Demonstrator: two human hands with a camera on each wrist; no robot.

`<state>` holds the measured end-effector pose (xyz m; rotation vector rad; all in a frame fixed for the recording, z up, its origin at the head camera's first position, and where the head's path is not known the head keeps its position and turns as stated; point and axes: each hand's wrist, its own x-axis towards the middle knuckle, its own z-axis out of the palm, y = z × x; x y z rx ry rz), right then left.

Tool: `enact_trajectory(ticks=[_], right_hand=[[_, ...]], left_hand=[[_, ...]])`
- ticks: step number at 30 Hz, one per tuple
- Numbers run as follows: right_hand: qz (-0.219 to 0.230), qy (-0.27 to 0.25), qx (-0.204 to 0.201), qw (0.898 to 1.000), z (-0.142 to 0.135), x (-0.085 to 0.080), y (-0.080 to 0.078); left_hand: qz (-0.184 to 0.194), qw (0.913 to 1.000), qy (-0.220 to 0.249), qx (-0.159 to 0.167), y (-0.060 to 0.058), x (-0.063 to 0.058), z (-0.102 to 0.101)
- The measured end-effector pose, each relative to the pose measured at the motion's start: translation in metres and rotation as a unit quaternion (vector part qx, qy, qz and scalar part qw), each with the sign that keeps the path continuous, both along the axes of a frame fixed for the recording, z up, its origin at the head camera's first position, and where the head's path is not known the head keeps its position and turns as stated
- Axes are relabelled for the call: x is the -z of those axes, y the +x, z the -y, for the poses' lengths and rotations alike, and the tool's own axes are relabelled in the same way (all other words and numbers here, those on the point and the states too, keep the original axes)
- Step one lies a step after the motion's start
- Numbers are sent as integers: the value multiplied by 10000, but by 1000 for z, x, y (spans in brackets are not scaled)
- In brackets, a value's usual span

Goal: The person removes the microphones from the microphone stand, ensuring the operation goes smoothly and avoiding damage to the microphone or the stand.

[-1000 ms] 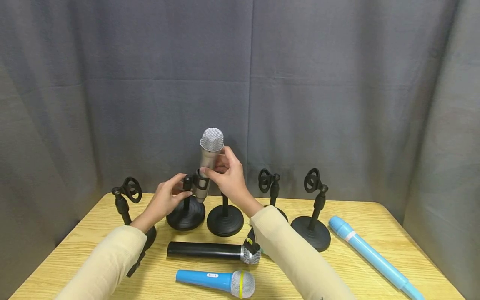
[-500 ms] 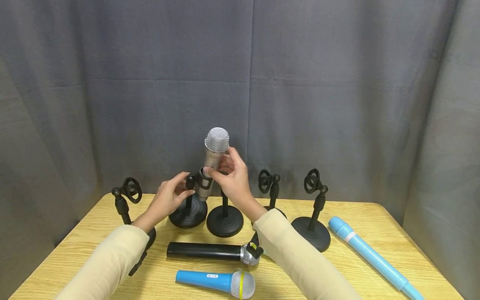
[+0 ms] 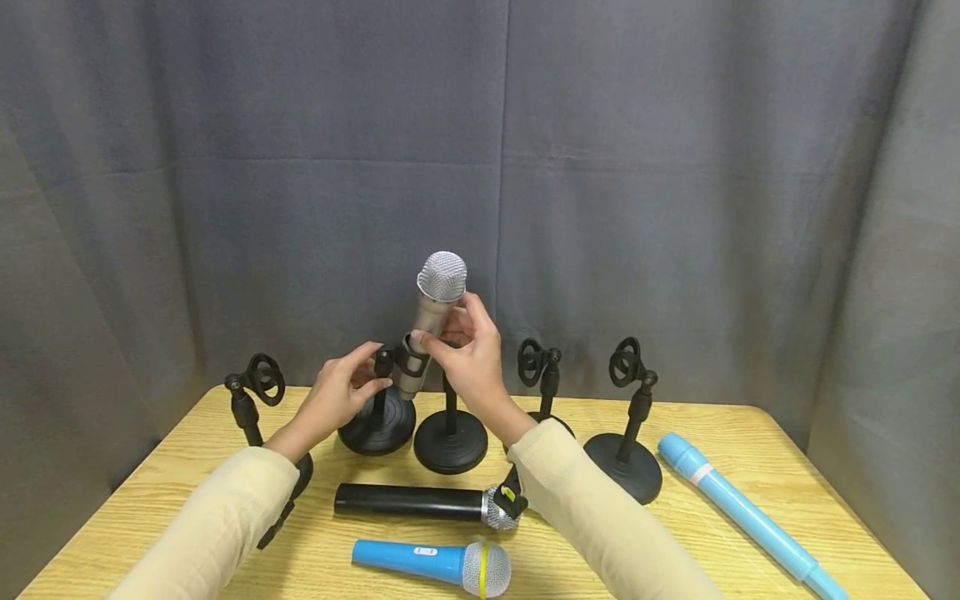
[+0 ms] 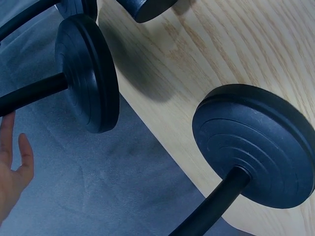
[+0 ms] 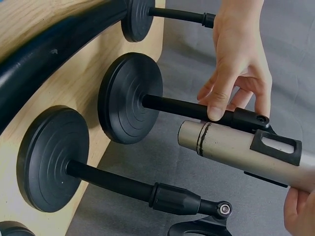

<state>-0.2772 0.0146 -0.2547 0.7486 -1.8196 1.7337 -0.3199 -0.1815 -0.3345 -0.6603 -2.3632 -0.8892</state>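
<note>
A silver microphone [image 3: 430, 321] slants with its mesh head up, its body inside the black clip [image 5: 278, 147] of a round-based stand [image 3: 377, 427]. My right hand [image 3: 474, 358] holds the body just below the head. On that stand's upper post, my left hand [image 3: 336, 396] has its thumb and fingers around the black tube. The right wrist view shows the left thumb against the post [image 5: 177, 106] and the microphone's lower end sticking out below the clip. Only part of the left hand [image 4: 12, 172] enters the left wrist view, at its left edge.
Other black stands with bare clips stand at left [image 3: 255, 400], centre [image 3: 450, 442] and right [image 3: 626, 458]; another [image 3: 550, 383] is partly behind the right forearm. A black microphone [image 3: 412, 502], a blue microphone [image 3: 412, 560] and a light-blue one [image 3: 742, 508] lie on the wooden table [image 3: 315, 567].
The microphone and its clip have shifted right and lean more to the right. Both hands moved slightly right with them, and the stand's base shifted a little right and back.
</note>
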Motion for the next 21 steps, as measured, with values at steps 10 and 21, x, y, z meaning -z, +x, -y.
enact_trajectory(ticks=[10,21], right_hand=[[19,-192,147,9997,0,-2,3],[-61,-330,199,9992,0,-3,4]], left_hand=[[-73,9999,-36,79,0,-1,-1],[-189,9996,-51,221,0,-1,-1]])
